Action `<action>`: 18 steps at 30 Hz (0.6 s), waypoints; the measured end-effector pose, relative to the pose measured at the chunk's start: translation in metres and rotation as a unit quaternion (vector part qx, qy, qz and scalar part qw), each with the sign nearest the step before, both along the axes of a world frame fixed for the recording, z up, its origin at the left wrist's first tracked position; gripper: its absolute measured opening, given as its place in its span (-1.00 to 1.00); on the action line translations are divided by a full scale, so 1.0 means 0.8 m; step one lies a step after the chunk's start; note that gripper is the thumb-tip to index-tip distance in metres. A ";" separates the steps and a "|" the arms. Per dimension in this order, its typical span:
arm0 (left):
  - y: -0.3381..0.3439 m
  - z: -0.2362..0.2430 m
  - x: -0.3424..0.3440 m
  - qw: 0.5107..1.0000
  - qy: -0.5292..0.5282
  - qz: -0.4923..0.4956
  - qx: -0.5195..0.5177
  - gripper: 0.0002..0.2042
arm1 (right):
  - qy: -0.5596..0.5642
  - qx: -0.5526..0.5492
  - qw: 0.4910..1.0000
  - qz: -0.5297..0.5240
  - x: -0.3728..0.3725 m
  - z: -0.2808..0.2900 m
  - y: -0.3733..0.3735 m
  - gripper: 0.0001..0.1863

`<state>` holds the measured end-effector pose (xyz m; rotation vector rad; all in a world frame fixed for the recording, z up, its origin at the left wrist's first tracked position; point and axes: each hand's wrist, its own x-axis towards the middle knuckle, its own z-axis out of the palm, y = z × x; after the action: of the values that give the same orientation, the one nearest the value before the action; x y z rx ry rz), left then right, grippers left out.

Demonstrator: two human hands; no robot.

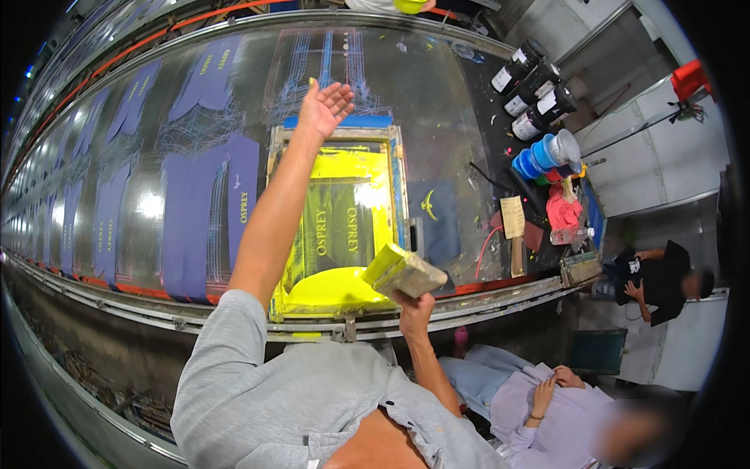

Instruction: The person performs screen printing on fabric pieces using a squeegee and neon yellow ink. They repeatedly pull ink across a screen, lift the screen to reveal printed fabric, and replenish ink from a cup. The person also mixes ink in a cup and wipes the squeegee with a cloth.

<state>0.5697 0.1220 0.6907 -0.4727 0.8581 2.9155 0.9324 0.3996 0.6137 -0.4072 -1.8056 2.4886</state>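
My left hand (326,109) reaches out over the far end of a screen printing frame (397,195), its palm up and fingers stretched apart. Yellow shows at the thumb tip, and nothing is in that hand. Closed around the grey handle of a squeegee (406,273) is my right hand (416,313), at the near right corner of the frame. The squeegee is tilted, and its blade side is coated in yellow ink. Inside the frame, a thick pool of yellow ink (336,288) lies along the near end, beside the mesh (332,223) with its lettered design.
Purple fabric pieces (183,219) with yellow prints line the long table leftward. A dark piece (434,219) lies right of the frame. Black bottles (535,109), blue tape rolls (547,154) and a pink cloth (561,207) sit at the right end. Two people (539,399) (664,281) are at right.
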 end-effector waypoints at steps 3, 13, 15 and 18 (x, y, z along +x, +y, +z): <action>0.045 -0.020 -0.052 1.000 -0.009 -0.007 0.028 -0.40 | 0.007 -0.013 1.000 0.005 -0.013 0.008 -0.002 -0.55; 0.066 -0.038 -0.244 0.994 0.062 0.058 0.075 -0.27 | -0.026 -0.080 0.996 -0.039 -0.093 0.028 0.036 -0.52; 0.061 -0.041 -0.247 0.989 0.094 0.050 0.101 -0.27 | -0.023 -0.075 0.996 -0.032 -0.117 0.020 0.053 -0.53; 0.049 -0.043 -0.237 0.981 0.149 0.046 0.114 -0.29 | -0.022 -0.087 0.996 -0.010 -0.149 0.019 0.074 -0.52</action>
<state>0.3802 0.1611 0.6562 -0.0603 0.5237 3.1694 0.8131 0.4587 0.6293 -0.4884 -1.5959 2.6535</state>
